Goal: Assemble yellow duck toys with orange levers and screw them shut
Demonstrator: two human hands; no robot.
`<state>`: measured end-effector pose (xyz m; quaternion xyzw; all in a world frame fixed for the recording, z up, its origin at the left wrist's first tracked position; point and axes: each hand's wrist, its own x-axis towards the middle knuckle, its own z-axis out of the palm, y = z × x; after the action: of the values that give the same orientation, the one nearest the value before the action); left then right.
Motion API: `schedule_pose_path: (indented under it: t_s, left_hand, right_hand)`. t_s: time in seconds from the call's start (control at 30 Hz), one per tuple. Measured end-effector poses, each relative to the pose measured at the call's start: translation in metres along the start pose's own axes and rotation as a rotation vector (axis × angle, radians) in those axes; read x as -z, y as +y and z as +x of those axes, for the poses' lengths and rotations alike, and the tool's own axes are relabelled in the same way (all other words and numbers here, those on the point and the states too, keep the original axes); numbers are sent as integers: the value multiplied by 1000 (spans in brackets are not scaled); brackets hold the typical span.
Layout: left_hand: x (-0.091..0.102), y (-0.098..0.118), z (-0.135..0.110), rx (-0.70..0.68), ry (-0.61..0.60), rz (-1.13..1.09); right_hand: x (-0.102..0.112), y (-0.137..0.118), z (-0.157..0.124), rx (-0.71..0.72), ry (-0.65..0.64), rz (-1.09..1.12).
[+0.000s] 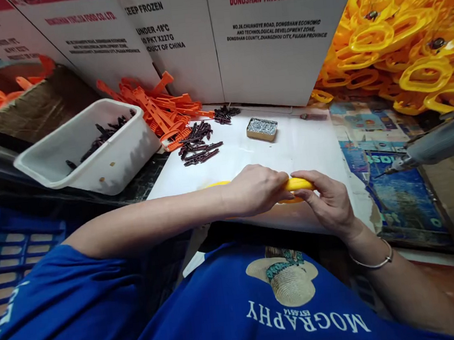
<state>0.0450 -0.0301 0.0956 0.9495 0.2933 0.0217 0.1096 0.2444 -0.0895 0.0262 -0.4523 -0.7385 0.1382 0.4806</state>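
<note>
My left hand (254, 190) is closed on a yellow plastic part (299, 184), its arm reaching across in front of me. At the part's right end, my right hand (329, 198) pinches it between thumb and fingers. Most of the yellow part is hidden behind my left hand and wrist; a sliver of it shows beyond the wrist. Both hands are over the near edge of the white work surface (234, 161). Beyond them stands a small metal tin (259, 136) filled with tiny silvery pieces, perhaps screws.
Dark narrow plastic pieces (201, 155) and orange plastic pieces (156, 110) lie at the back left. A white bin (129, 161) holds more dark pieces. Yellow plastic parts (423, 71) are heaped at right, near a grey power screwdriver (446, 136). White cartons (265, 68) stand behind.
</note>
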Motion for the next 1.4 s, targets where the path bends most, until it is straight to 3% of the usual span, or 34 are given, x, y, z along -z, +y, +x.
schedule_pose_path:
  t_s: [0.17, 0.3, 0.4, 0.5, 0.6, 0.7, 0.77, 0.87, 1.03, 1.23, 1.4]
  left_hand:
    - [-14, 8, 11, 68, -34, -18]
    - [3, 1, 11, 24, -160, -47]
    - [23, -17, -9, -12, -132, -34]
    - [30, -35, -39, 50, -118, -94]
    - [19, -41, -64, 153, -129, -287]
    - [0, -39, -76, 205, -33, -435]
    - [-11, -37, -78, 192, 41, -462]
    - [-23, -37, -78, 122, 134, -456]
    - [-36, -44, -76, -11, 304, -435]
    - [-57, -60, -66, -27, 458, -496]
    - [-73, -68, -59, -36, 544, -550]
  right_hand:
    - [-12, 5, -15, -122, 113, -6]
    - [-8, 12, -21, -246, 51, 162]
    - [4, 22, -27, -331, 48, 256]
    - [17, 32, -35, -362, 77, 303]
    - [27, 30, -33, -251, 11, 194]
    - [33, 14, -19, 41, -126, -121]
    - [33, 1, -8, 226, -237, -383]
    - [30, -12, 3, 332, -376, -607]
    - [25, -12, 1, 370, -272, -674]
    - [24, 9, -10, 392, -77, -760]
    - [23, 19, -16, 379, -115, -709]
